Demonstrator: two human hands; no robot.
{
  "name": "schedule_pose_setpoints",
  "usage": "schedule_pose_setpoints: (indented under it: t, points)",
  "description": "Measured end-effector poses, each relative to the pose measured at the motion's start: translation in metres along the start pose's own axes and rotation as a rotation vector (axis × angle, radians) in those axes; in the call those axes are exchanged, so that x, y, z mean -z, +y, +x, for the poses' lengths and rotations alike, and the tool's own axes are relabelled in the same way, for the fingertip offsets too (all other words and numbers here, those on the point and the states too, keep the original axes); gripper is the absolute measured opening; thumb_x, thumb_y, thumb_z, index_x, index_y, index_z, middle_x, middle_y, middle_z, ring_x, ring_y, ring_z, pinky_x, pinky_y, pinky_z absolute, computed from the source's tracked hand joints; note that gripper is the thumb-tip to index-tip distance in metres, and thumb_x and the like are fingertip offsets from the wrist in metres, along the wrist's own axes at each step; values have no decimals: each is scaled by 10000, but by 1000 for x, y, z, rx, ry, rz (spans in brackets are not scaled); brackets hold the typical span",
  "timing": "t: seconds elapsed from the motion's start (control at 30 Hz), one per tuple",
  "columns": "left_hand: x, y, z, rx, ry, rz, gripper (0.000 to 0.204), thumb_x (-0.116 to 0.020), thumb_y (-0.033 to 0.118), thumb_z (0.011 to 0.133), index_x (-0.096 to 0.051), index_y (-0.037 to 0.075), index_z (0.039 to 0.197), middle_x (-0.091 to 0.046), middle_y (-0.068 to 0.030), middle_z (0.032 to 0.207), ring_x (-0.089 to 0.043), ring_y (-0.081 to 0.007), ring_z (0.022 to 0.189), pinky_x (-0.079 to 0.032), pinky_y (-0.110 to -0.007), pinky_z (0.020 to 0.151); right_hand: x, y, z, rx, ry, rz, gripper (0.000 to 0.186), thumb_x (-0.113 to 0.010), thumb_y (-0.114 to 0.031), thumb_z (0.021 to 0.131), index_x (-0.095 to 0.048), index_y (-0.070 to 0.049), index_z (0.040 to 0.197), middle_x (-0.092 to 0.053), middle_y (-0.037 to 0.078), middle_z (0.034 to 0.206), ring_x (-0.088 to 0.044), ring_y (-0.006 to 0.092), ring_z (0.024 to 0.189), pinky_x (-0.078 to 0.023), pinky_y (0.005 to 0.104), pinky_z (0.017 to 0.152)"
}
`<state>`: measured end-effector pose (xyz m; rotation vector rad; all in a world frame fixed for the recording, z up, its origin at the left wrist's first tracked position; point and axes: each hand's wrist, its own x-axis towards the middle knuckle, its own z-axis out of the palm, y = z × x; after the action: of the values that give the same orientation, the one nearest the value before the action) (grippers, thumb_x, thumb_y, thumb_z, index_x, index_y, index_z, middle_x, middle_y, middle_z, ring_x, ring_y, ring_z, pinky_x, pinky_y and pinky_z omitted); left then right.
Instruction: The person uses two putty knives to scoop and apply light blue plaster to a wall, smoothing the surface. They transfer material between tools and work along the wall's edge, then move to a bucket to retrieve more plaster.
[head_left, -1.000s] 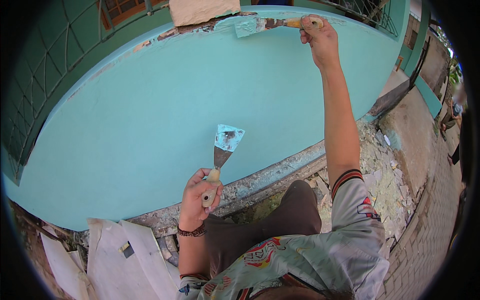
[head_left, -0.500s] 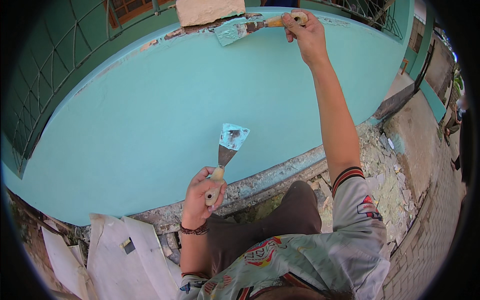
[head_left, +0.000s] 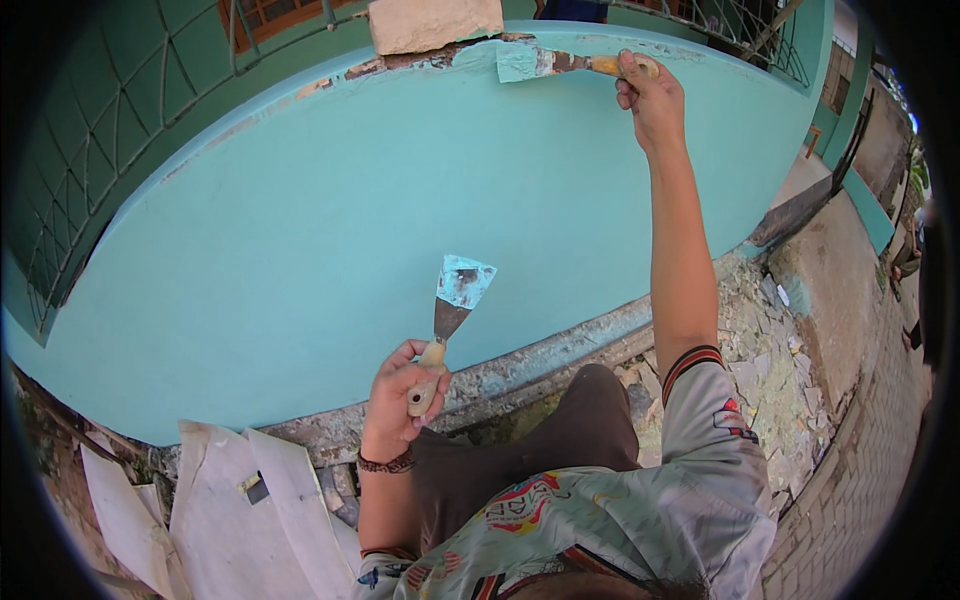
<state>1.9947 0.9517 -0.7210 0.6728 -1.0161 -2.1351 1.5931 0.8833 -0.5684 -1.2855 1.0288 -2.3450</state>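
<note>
Head view: the left scraper [head_left: 450,318] is gripped in the closed left hand [head_left: 398,395]; the right scraper [head_left: 570,63], clasped by the right hand [head_left: 655,92], is positioned at the wall's [head_left: 330,230] top edge. Paste [head_left: 516,63] is apparently being spread; a steady blade angle is required.

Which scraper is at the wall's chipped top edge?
The scraper in the right hand, pointing left; the left hand holds the other scraper, lower in view, pointing up.
</note>
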Motion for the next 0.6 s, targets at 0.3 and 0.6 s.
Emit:
schedule_pose_setpoints:
  t: [0.3,0.6]
  points:
    - [-1,1,1,14,13,0,214,-500,38,805,-429,-9,1001,-530,-135,654,-381,-135,325,-262,-243,297,-38,4,4,62,-32,-57,394,-777,-309,760,-574,-1,901,-527,18,623,-461,90,509,-359,228,462]
    - [4,-5,3,11,29,12,275,-483,54,783,-442,-29,1041,-534,-171,682,-379,-147,307,-283,-240,281,-32,-10,-7,20,74,-142,401,-781,-308,753,-586,14,887,-524,13,630,-455,69,508,-366,216,436]
